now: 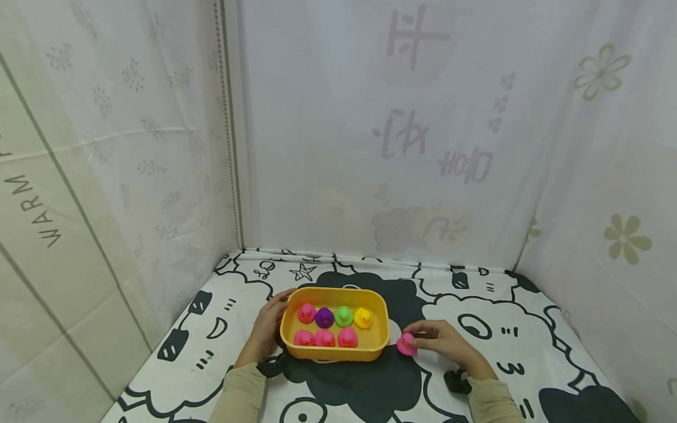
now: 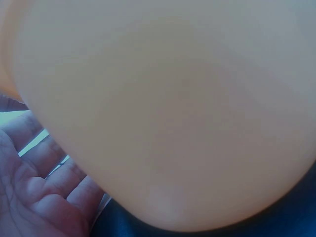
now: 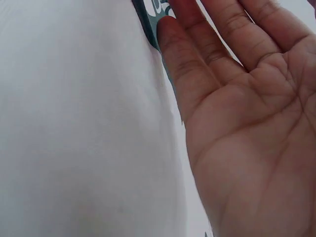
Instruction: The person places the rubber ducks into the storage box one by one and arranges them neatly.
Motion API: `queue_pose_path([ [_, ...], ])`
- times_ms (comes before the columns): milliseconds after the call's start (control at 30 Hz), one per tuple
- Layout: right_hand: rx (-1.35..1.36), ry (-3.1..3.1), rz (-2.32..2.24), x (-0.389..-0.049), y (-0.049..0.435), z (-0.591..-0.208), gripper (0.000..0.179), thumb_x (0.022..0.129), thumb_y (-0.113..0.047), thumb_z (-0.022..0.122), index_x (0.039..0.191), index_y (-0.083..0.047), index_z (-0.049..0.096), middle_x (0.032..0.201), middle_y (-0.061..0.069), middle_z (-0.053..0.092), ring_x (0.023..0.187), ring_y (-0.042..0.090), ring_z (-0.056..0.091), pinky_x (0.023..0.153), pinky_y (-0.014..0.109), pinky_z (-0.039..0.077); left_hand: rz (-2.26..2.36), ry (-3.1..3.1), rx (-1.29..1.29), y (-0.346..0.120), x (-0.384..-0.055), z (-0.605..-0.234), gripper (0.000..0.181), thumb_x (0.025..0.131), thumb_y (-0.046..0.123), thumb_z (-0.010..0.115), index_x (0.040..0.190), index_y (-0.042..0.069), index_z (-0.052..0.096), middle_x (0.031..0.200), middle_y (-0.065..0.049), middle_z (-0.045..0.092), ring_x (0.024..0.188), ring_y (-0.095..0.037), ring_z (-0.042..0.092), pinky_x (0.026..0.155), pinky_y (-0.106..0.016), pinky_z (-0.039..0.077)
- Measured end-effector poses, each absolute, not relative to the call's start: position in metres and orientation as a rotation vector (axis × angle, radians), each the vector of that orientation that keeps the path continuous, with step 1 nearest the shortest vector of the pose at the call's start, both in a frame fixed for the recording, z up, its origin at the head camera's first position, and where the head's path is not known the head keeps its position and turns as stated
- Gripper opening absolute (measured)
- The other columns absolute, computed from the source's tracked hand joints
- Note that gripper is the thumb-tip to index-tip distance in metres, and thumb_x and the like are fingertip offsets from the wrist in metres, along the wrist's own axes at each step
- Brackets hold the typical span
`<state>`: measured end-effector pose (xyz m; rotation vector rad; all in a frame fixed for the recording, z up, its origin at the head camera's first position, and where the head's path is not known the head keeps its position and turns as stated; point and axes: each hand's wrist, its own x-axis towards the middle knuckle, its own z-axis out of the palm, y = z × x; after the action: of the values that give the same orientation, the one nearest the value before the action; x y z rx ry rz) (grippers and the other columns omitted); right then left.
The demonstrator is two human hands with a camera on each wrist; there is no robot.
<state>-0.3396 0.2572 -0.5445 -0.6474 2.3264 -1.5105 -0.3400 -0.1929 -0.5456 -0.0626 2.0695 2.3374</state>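
In the head view, a yellow plastic basin (image 1: 380,329) with rounded corners stands in front of me. Several small rubber ducks lie in it in two rows: pink, a purple duck (image 1: 325,317), a green duck (image 1: 344,316) and a yellow duck (image 1: 363,318) at the back, three pink ones along the front. My left hand (image 1: 267,330) rests against the basin's left side, its fingers extended along the wall. Right of the basin, my right hand (image 1: 441,342) pinches a pink rubber duck (image 1: 406,344) between thumb and fingers, low by the cloth. The right wrist view shows the palm, not the duck.
A black-and-white cartoon cloth (image 1: 492,352) covers the table. Pale printed curtains (image 1: 338,147) enclose it at the back, left and right. Dark bands sit on both wrists.
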Motion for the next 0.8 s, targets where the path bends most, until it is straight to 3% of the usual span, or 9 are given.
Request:
queue_pose_path([
  [267,-0.659,2.359,-1.531,-0.3407,0.2590,-0.5468,0.030,0.092,-0.024,0.073,0.119,-0.011,0.072,0.116,0.006,0.071,0.110,0.025,0.065,0.094,0.027,0.052,2.327,2.071,-0.061,-0.1932,-0.3403,-0.5460,0.044,0.101,0.025,0.046,0.143,0.019,0.055,0.148,-0.010,0.050,0.135,-0.033,0.050,0.110,-0.046,0.041],
  [800,-0.681,2.351,-1.625,-0.3412,0.2586,-0.5435,0.039,0.095,-0.022,0.070,0.127,-0.002,0.065,0.122,0.008,0.069,0.111,0.021,0.065,0.095,0.027,0.053,2.329,2.074,-0.064,-0.1927,-0.3398,-0.5444,0.044,0.100,0.025,0.047,0.143,0.019,0.055,0.149,-0.010,0.049,0.135,-0.033,0.050,0.110,-0.047,0.041],
])
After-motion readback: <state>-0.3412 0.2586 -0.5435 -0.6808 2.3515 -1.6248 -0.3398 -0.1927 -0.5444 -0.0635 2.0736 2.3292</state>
